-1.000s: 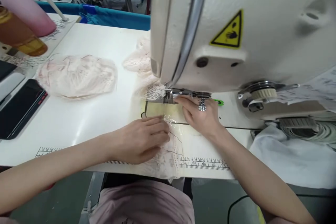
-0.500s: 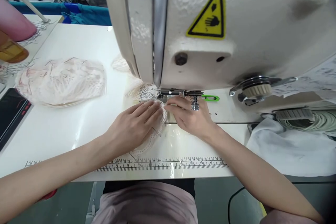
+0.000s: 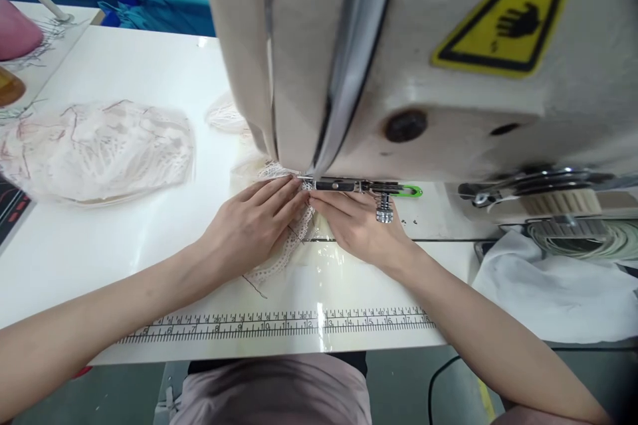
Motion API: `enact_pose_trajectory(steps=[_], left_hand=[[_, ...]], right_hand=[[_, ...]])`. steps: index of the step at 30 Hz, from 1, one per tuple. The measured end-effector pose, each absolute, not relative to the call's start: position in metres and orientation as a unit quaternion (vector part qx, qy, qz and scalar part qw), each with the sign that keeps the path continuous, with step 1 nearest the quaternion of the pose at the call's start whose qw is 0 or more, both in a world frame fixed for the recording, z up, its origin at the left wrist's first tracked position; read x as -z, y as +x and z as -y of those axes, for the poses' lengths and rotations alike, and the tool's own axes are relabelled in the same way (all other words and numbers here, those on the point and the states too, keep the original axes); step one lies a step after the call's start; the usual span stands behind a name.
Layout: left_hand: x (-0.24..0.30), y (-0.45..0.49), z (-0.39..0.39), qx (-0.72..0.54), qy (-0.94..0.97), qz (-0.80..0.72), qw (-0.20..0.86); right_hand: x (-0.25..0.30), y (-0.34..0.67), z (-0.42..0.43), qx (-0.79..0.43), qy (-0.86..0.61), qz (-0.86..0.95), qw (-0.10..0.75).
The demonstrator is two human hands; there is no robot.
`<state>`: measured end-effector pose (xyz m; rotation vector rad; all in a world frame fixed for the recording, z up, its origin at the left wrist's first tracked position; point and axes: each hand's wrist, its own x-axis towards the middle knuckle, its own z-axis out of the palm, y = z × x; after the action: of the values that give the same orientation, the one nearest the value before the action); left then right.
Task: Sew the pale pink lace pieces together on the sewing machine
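Note:
A cream sewing machine (image 3: 423, 53) fills the upper right of the view. Under its head, a strip of white lace (image 3: 279, 259) lies on the white table (image 3: 149, 259). My left hand (image 3: 249, 229) rests flat on the lace, fingers stretched toward the presser foot (image 3: 312, 184). My right hand (image 3: 356, 222) lies beside it on the right, fingers pressed on the lace just before the foot. Fingertips of both hands nearly meet there. The needle itself is hidden by the machine head.
A pile of pink-white lace pieces (image 3: 94, 149) sits at the left. More lace (image 3: 226, 116) lies behind the machine. A printed ruler (image 3: 279, 325) runs along the table's front edge. White cloth (image 3: 553, 295) lies at right, a green-handled snip (image 3: 406, 190) beside the foot.
My left hand slid forward with the lace to the presser foot and my right hand closed in beside it. The view has moved closer to the machine.

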<state>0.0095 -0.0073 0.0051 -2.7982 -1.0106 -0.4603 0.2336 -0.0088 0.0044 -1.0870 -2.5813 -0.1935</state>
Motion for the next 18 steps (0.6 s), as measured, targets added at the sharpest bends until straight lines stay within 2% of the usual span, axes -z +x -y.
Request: enact_pose_trajectory(steps=[9,18], left_hand=[[-0.0037,0.0113,0.0078,0.145,-0.921,0.353,0.08],[-0.0026,0.012,0.0087,0.151,-0.921,0.344,0.101]], right_hand=[[-0.0006,0.2339,0.0068,0.08,-0.373,0.91,0.16],[-0.0015,0.232,0.0146,0.178,-0.398,0.888,0.15]])
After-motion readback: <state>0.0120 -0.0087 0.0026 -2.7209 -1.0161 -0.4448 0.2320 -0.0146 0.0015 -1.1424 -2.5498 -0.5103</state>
